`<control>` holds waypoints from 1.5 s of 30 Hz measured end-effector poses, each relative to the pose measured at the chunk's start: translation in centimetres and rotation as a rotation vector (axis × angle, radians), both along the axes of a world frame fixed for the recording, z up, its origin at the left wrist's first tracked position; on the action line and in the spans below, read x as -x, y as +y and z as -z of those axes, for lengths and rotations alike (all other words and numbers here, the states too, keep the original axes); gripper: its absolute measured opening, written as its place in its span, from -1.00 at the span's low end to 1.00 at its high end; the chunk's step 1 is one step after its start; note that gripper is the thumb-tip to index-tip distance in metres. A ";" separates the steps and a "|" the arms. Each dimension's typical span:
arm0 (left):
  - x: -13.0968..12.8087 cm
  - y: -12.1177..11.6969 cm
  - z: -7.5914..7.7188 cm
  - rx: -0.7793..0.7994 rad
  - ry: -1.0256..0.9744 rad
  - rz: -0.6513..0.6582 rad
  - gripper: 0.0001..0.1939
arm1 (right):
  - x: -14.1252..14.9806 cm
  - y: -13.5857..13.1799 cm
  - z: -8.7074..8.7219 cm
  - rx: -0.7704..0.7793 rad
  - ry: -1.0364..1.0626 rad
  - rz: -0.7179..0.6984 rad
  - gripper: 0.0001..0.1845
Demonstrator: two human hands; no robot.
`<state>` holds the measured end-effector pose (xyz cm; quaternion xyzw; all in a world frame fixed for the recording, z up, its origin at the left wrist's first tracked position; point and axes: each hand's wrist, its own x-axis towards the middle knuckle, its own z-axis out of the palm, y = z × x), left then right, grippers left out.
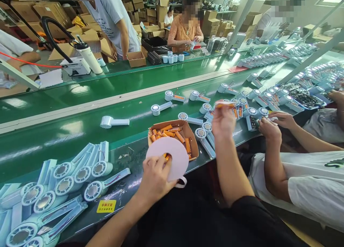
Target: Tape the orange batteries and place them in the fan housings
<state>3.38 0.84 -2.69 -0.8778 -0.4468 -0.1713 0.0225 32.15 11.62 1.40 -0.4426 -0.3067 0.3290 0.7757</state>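
Note:
My left hand point(156, 176) is closed on a roll of white tape point(177, 152), fingers at its centre hole; a loose tape end curls below. Behind the roll, partly covered by it, stands a cardboard box point(197, 148) of orange cylindrical batteries point(172, 130). My right hand point(223, 123) is raised to the right of the box, slightly blurred. An orange battery point(225, 105) shows at its fingertips. Below and left of that hand, light blue handheld fan bodies point(201, 133) lie on the table edge.
Many light blue fan bodies point(64, 185) are piled at the left, near a yellow label point(106, 206). A green conveyor belt point(67, 130) runs across, carrying several more. At the right, a co-worker's hands point(271, 127) handle parts beside my right arm. Other people stand or sit across the belt.

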 end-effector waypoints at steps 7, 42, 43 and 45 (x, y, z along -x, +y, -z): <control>-1.5 14.9 -4.9 0.365 0.036 0.102 -0.55 | -2.3 -4.7 2.5 0.169 0.028 -0.176 -0.38; -16.3 17.6 -7.5 -0.008 -0.147 0.715 -0.73 | -2.6 -11.7 5.5 0.152 0.141 -0.044 -0.40; -15.4 14.1 -8.1 -0.022 -0.196 0.819 -0.82 | -2.1 -12.0 5.5 0.110 0.113 -0.066 -0.42; -14.0 8.8 -8.7 -0.025 -0.215 0.811 -0.89 | -1.2 -12.6 5.7 0.053 0.018 -0.108 -0.45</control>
